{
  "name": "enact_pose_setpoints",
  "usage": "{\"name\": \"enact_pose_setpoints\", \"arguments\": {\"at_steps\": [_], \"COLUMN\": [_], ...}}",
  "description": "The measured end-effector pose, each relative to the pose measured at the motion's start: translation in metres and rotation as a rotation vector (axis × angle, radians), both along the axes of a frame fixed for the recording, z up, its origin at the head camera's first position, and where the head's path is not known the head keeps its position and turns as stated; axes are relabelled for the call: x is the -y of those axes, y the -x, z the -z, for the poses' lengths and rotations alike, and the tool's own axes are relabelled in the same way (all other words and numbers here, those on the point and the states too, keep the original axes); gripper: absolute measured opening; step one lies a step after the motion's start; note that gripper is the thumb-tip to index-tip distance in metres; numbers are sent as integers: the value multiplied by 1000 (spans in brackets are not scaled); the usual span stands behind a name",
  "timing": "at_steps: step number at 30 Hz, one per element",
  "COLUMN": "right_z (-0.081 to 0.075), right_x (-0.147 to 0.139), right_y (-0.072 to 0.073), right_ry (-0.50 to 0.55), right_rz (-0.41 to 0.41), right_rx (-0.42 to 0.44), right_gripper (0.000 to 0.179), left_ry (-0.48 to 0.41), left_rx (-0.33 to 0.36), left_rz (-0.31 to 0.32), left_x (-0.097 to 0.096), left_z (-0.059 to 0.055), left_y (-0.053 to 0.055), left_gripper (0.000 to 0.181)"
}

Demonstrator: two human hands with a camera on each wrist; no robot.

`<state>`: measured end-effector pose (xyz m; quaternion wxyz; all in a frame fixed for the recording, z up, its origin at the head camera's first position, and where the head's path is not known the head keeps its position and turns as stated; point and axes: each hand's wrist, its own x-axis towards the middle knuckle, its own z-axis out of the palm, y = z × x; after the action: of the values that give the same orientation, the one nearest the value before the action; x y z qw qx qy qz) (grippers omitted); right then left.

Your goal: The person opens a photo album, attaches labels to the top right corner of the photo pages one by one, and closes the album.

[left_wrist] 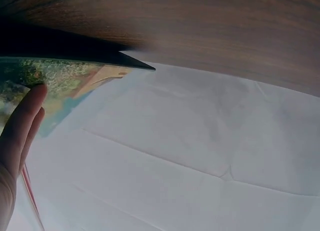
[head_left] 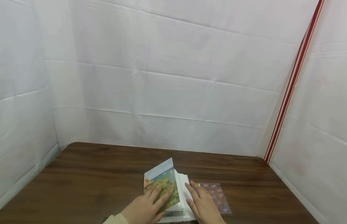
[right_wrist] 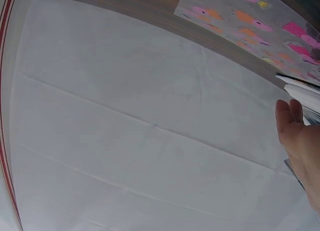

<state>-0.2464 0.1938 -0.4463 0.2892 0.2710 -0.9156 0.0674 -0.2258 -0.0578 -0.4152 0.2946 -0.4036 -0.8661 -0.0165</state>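
Your open book (head_left: 183, 196)
Left hand (head_left: 142, 207) touches a landscape picture (head_left: 163, 177); right hand (head_left: 205, 206), white pages (head_left: 183, 183); both hands' fingers apart.

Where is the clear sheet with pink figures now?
In the head view, the clear sheet lies on the brown table, just right of the right hand.

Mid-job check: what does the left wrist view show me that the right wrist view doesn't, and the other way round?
Only the left wrist view shows the left hand, with fingers against the painted cover, whose greenery is plain to see there.

Only the right wrist view shows the right hand, the white page edges beside its fingertips, and the sheet with pink and orange shapes.

Both share the wooden table, the white backdrop and the red-striped band.
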Motion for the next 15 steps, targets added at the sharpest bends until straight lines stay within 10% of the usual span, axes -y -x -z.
{"name": "enact_pose_setpoints", "arguments": {"at_steps": [6, 11, 15], "right_z": [-1, -2, -3], "right_x": [4, 2, 2], "right_y": [-4, -5, -7], "right_ry": [-1, -28, -30], "right_rz": [40, 17, 6], "right_rx": [234, 333, 356], "right_gripper": [61, 63, 57], "left_ry": [-115, -159, -188], "left_rx": [-26, 98, 2], "left_rz": [43, 42, 95], "left_x": [3, 8, 12], "left_z": [4, 1, 0], "left_y": [-7, -15, -15], "left_gripper": [79, 82, 78]}}
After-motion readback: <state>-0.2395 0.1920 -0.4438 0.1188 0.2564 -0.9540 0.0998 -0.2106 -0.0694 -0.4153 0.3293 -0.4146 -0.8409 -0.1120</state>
